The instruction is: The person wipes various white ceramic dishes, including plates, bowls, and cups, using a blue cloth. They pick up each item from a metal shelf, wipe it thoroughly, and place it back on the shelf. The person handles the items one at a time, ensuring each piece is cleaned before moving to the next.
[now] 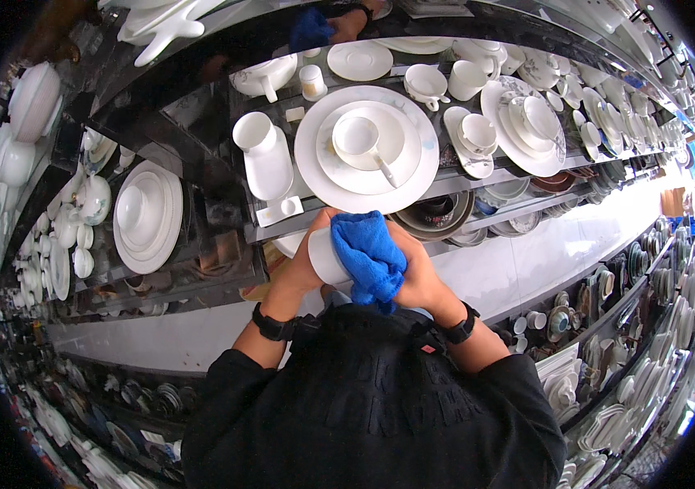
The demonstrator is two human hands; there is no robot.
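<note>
In front of my chest, my left hand (303, 267) grips a white ceramic cup or canister (327, 257) by its side. A blue cloth (367, 247) is bunched over the end of it, and my right hand (416, 272) clasps this cloth from the right. The fingers of both hands are partly hidden behind the cup and cloth. Just beyond my hands, a large white plate (309, 174) on the shelf carries a smaller plate, a bowl and a white spoon (384, 168).
Left of the plates stand a white cup (254, 132), an oblong dish (269, 174) and a small spoon rest (280, 211). A cup (477, 132) on an oblong saucer sits to the right. Dark bowls (439, 214) fill the lower shelf. Crowded tableware shelves (616, 305) line the aisle behind.
</note>
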